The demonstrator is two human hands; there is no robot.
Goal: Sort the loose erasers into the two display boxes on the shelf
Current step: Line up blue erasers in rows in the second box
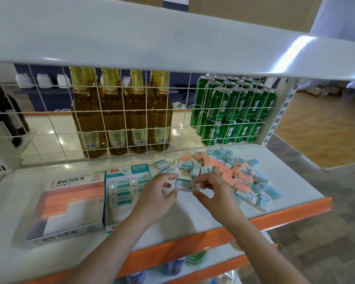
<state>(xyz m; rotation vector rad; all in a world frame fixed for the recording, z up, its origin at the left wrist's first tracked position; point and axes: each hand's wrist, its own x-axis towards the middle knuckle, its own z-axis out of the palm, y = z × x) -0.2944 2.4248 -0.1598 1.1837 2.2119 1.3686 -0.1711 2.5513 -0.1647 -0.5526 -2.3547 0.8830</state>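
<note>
Two hands (pixel 156 193) around teal-white eraser (pixel 186 184)

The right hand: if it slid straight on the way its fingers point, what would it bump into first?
Beyond the eraser it pinches, the right hand points leftward at the left hand, then probably the teal display box; depth is unclear.

Both hands meet over the middle of the shelf (pixel 193 214): the left hand (pixel 154 193) and right hand (pixel 215 191) pinch a teal-and-white eraser (pixel 186 184) between them. Loose erasers (pixel 230 173) lie heaped toward the right edge. The teal display box (pixel 123 191) and orange display box (pixel 68 208) stand left.
</note>
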